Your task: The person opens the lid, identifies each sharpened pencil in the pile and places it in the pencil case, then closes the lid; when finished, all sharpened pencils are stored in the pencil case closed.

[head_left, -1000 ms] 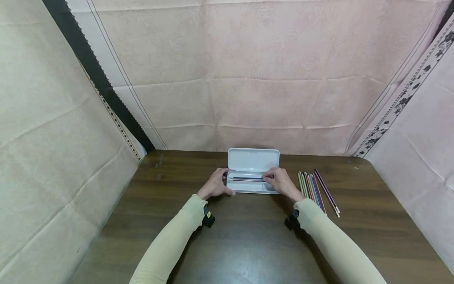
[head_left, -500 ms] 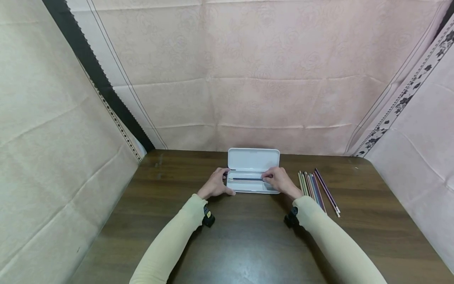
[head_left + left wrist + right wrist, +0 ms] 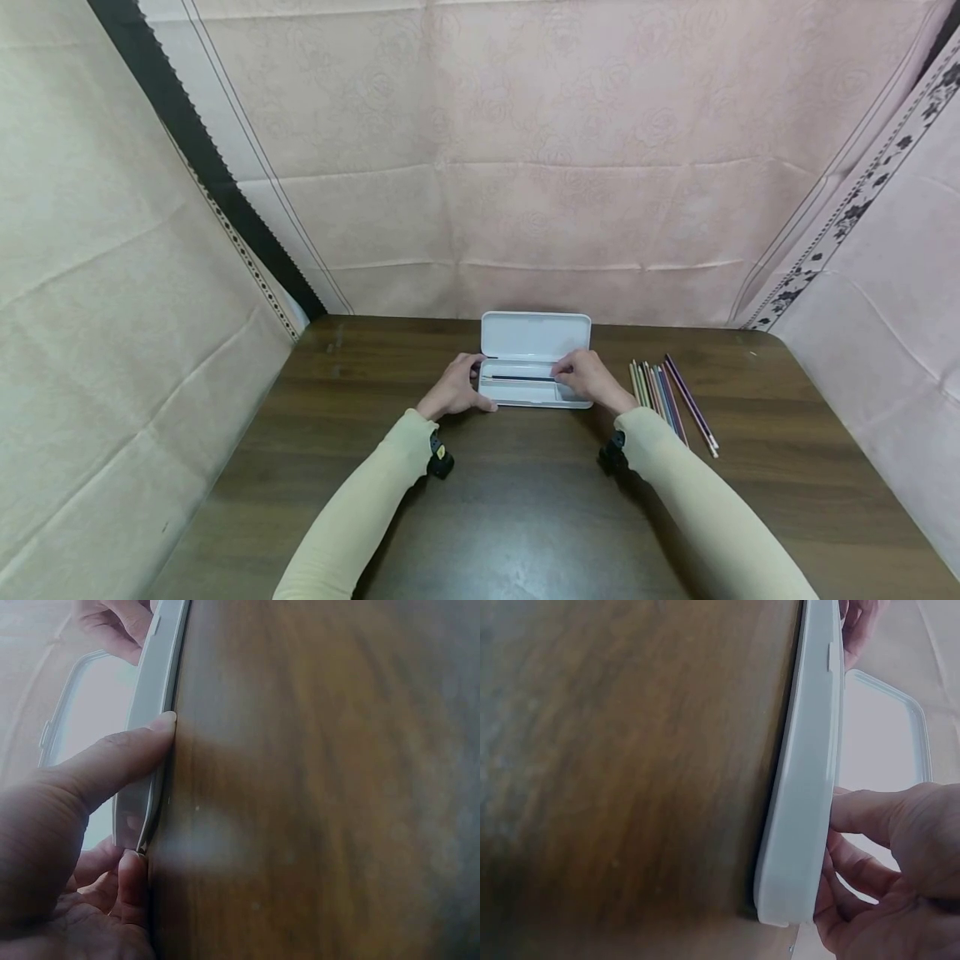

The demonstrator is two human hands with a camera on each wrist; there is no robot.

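- In the middle of the far part of the table [image 3: 487, 517]: white box [image 3: 527, 396], long side toward me, lid [image 3: 536, 335] tipped back on its far side. Box taken as landmark for all places below.
- At the box's left end: my left hand [image 3: 456, 387] grips it, thumb pressed to the near wall, fingers bent round the end.
- Over the box's right half: my right hand [image 3: 588, 379], thumb and fingers bent down inside the rim. Fingertips hidden by the near wall; I cannot tell whether they pinch anything.
- Inside the box: a thin dark pencil [image 3: 521, 378] lies lengthwise, its right end reaching my right fingertips.
- Right of the box, well apart from it: a row of coloured pencils [image 3: 643, 387], side by side, partly covered by my right sleeve [image 3: 697, 483].
- Farther right of the box: two purplish pencils [image 3: 692, 406], slanting, beside the row.
- Behind the box: pale hanging cloth [image 3: 562, 167].
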